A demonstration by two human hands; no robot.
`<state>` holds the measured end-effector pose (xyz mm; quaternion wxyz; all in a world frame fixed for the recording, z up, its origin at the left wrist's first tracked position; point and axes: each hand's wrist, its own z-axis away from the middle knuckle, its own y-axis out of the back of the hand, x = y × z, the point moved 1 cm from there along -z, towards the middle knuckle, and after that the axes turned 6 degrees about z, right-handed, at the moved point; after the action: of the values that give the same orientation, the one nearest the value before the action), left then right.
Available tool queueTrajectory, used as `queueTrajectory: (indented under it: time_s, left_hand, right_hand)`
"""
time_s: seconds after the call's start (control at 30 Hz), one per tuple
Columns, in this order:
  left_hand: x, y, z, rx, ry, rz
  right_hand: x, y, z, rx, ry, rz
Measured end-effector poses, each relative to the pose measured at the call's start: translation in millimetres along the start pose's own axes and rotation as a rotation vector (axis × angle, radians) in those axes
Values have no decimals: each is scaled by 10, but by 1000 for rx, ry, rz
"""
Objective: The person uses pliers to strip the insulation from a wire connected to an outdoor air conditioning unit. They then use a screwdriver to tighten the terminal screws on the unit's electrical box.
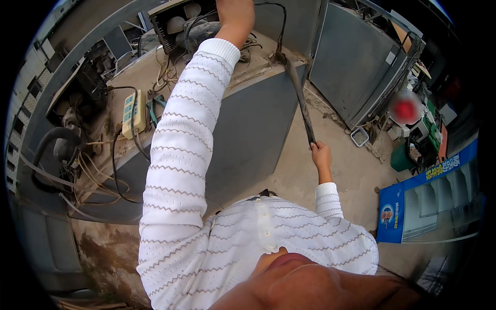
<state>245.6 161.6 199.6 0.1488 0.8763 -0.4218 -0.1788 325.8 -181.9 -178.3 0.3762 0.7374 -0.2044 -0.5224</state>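
Observation:
My left hand [236, 14] reaches up to the top edge of the picture, over the far side of a cluttered metal workbench [279, 72]. Its fingers are cut off there, so what they hold or touch is hidden. Nearest to it are an open grey metal housing [164, 28] with round parts inside and some tangled cables [248, 51]. Lower right, my right hand [321, 154] is closed round the near end of a long dark rod-like thing [298, 93]. That thing slants up to the bench corner, where a thin black cable [282, 26] rises.
On the bench's left lie a pale power strip [134, 114], teal-handled pliers [154, 109] and another opened unit with loose wires [77, 111]. A grey metal cabinet [351, 62] stands beyond. At right are a small tray [359, 136], a green bin [401, 157] and a blue-framed display cabinet [391, 214].

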Motion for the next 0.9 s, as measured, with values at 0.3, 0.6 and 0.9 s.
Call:
queueTrajectory:
  time_s: [0.3,0.6,0.9]
  left_hand:
    - [-82,29,106,-63,6,-6]
    - [19,-8,108,-58,3,13]
    - [5,-62,130,-25,-3,24]
  right_hand:
    - [135,20,265,-25,26,97]
    - [69,-47,-376,-341,129,-440]
    - [-1414,1547,-910,-223,451,268]
